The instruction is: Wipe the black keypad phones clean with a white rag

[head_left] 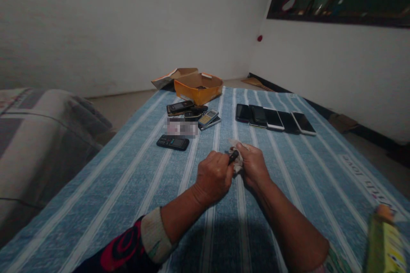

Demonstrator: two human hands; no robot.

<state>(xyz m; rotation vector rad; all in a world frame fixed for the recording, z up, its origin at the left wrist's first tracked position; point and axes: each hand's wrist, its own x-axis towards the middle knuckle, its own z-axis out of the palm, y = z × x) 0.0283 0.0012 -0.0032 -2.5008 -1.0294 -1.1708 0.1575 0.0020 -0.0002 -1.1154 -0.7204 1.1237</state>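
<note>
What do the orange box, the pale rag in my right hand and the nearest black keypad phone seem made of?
Orange box: likely cardboard, orange outside, plain brown inside, with thin walls.
Pale rag: probably matte fabric, given its soft creases, though paper is possible.
Black keypad phone: seemingly satin plastic, from its smooth, rounded casing; coated metal is possible.

Open cloth (227, 115) ran ahead — piled phones (209, 117) blocked beyond the left hand (214, 175), lined-up phones (273, 117) beyond the right hand (255, 165).
</note>
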